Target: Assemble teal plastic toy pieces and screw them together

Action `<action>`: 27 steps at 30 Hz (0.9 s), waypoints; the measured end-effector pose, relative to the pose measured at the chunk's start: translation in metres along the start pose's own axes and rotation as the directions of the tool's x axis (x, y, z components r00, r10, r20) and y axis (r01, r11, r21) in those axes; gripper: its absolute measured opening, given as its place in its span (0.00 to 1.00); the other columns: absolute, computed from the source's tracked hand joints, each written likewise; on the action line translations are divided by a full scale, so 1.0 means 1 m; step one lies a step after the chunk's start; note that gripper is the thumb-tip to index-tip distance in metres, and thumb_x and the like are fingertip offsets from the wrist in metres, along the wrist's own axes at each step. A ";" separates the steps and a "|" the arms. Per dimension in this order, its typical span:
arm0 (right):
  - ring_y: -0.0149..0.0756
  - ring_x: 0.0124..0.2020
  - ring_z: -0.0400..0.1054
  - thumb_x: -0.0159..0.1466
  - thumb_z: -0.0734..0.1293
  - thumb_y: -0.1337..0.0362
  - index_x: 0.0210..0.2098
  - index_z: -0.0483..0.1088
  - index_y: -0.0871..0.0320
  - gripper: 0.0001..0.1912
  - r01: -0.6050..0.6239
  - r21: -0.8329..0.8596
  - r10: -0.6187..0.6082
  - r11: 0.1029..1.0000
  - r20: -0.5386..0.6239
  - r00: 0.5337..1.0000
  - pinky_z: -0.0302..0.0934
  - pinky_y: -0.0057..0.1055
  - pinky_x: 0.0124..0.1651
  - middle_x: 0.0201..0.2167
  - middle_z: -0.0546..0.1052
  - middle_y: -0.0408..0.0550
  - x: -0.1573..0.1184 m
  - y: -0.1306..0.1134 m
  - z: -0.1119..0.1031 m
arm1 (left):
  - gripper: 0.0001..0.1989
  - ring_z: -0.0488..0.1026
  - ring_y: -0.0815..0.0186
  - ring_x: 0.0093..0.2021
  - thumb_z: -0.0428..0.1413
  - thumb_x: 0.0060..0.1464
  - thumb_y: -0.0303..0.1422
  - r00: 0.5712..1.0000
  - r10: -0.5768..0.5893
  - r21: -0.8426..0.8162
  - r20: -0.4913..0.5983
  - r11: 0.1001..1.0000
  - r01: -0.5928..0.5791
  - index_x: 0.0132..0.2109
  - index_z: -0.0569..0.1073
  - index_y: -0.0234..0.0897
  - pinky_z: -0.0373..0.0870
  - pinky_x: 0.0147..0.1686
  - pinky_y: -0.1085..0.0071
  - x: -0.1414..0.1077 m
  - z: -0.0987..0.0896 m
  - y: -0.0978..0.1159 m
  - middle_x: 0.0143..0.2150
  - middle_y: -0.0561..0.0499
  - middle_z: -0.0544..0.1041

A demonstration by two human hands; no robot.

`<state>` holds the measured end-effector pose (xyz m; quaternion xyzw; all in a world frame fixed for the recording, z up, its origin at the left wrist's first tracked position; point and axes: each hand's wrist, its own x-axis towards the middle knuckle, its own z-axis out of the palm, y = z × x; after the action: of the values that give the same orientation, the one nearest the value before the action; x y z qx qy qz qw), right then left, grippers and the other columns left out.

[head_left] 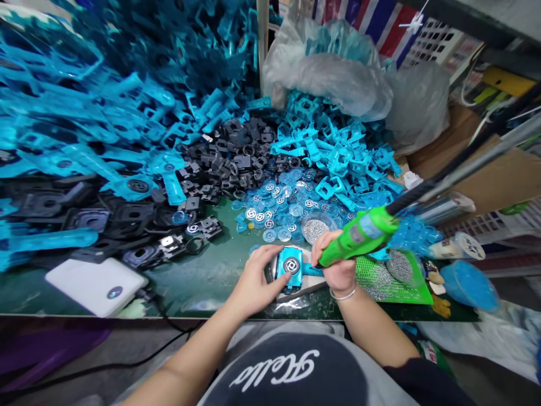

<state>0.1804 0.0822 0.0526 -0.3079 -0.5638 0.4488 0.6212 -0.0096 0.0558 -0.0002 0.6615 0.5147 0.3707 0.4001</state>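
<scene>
My left hand point(260, 282) is closed around the side of a blue plastic toy part point(296, 260), its thumb by a round disc point(291, 265) with a white swirl. The part lies at the table's front, over a flat greyish piece. My right hand point(338, 268) wraps around a green electric screwdriver point(359, 237), slanted with its lower end at the part's narrow handle side. The screwdriver's tip is hidden by my fingers. Just beyond the hands stands a clear bowl of small metal screws point(316, 230). A green tray point(409, 290) with scattered screws lies right of my right wrist.
Blue plastic parts point(84, 113) are heaped high at left, with black parts point(232, 160) in the middle. Clear blue discs point(279, 203) spread before another blue pile point(333, 141). A white power bank point(97, 285) with a cable sits front left; a blue-filled tub point(469, 285) is at right.
</scene>
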 end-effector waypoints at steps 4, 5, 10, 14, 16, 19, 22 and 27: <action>0.32 0.17 0.61 0.56 0.68 0.30 0.30 0.66 0.53 0.32 -0.027 -0.015 0.026 1.000 -0.032 0.999 0.56 0.31 0.20 0.19 0.67 0.40 -0.004 0.016 0.004 | 0.32 0.67 0.44 0.65 0.62 0.55 0.40 0.998 0.040 0.131 0.055 0.990 -0.047 0.65 0.69 0.41 0.61 0.64 0.42 -0.011 0.003 -0.006 0.65 0.39 0.72; 0.32 0.17 0.61 0.55 0.68 0.30 0.30 0.66 0.54 0.32 -0.029 -0.009 0.029 1.000 -0.032 0.999 0.56 0.31 0.20 0.19 0.67 0.40 -0.004 0.015 0.003 | 0.32 0.67 0.44 0.66 0.61 0.55 0.40 0.997 0.046 0.144 0.064 0.988 -0.055 0.66 0.68 0.41 0.60 0.64 0.42 -0.013 0.003 -0.008 0.66 0.40 0.72; 0.31 0.18 0.64 0.56 0.68 0.30 0.32 0.69 0.54 0.32 -0.022 0.121 0.021 0.992 0.003 1.000 0.58 0.29 0.21 0.22 0.68 0.40 -0.005 -0.010 0.005 | 0.32 0.67 0.44 0.66 0.60 0.57 0.41 0.996 0.072 0.191 0.051 0.978 -0.080 0.67 0.66 0.42 0.61 0.63 0.42 -0.015 0.006 -0.013 0.66 0.40 0.72; 0.31 0.18 0.65 0.57 0.67 0.30 0.35 0.70 0.54 0.31 -0.034 0.186 0.026 0.982 0.048 0.999 0.58 0.30 0.22 0.24 0.70 0.40 -0.017 -0.020 0.017 | 0.33 0.66 0.44 0.67 0.60 0.58 0.42 0.996 0.067 0.205 0.058 0.976 -0.078 0.68 0.65 0.40 0.58 0.63 0.42 -0.015 0.007 -0.013 0.67 0.39 0.71; 0.31 0.18 0.64 0.58 0.69 0.32 0.35 0.71 0.54 0.30 -0.028 0.182 0.019 0.983 0.055 0.998 0.57 0.29 0.22 0.23 0.70 0.40 -0.024 -0.013 0.024 | 0.33 0.65 0.44 0.67 0.60 0.58 0.42 0.997 0.053 0.209 0.061 0.976 -0.065 0.68 0.65 0.40 0.57 0.63 0.41 -0.016 0.007 -0.012 0.67 0.39 0.71; 0.31 0.18 0.63 0.57 0.69 0.33 0.33 0.71 0.54 0.29 -0.018 0.132 0.011 0.991 0.053 0.999 0.57 0.30 0.21 0.21 0.69 0.40 -0.036 0.004 0.028 | 0.33 0.65 0.44 0.67 0.60 0.58 0.42 0.997 0.054 0.219 0.056 0.973 -0.065 0.68 0.66 0.40 0.57 0.63 0.41 -0.016 0.007 -0.013 0.67 0.39 0.71; 0.33 0.18 0.63 0.57 0.69 0.31 0.31 0.70 0.54 0.31 0.000 0.081 -0.006 0.997 0.065 0.998 0.58 0.32 0.22 0.20 0.69 0.41 -0.041 0.010 0.027 | 0.33 0.65 0.43 0.67 0.61 0.57 0.42 0.996 0.072 0.226 0.046 0.971 -0.080 0.68 0.66 0.41 0.57 0.62 0.41 -0.016 0.007 -0.014 0.67 0.39 0.71; 0.31 0.16 0.63 0.56 0.68 0.30 0.33 0.69 0.53 0.31 -0.084 0.167 0.063 0.982 0.127 0.990 0.56 0.30 0.19 0.21 0.69 0.40 -0.007 -0.008 0.028 | 0.34 0.67 0.42 0.66 0.65 0.53 0.42 0.998 0.063 0.208 0.018 0.976 -0.066 0.65 0.70 0.40 0.56 0.63 0.40 -0.015 0.007 -0.017 0.64 0.39 0.75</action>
<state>0.1556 0.0689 0.0615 -0.2459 -0.5480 0.5362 0.5931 -0.0124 0.0429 -0.0196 0.7183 0.5268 0.3238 0.3189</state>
